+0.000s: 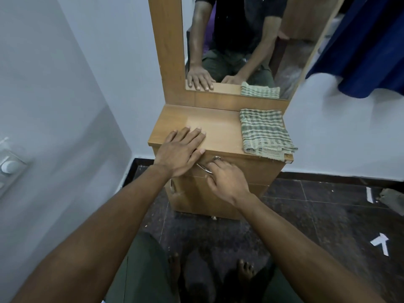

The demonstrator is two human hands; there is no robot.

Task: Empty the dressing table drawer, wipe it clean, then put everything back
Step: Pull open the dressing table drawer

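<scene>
A small wooden dressing table (218, 130) stands against the wall with a tall mirror (238, 40) above it. Its top drawer (258, 169) is closed. My left hand (179, 153) lies flat on the table top's front left edge, fingers straight. My right hand (227, 182) has its fingers curled round the drawer's metal handle (205, 168). A folded green-and-white checked cloth (264, 133) lies on the right side of the table top, overhanging the front corner slightly.
A lower cabinet door (196, 200) with its own handle sits under the drawer. White wall with a switch plate (8, 165) stands to the left. A blue cloth (367, 44) hangs at the upper right. My bare feet (244, 270) stand on the dark tiled floor.
</scene>
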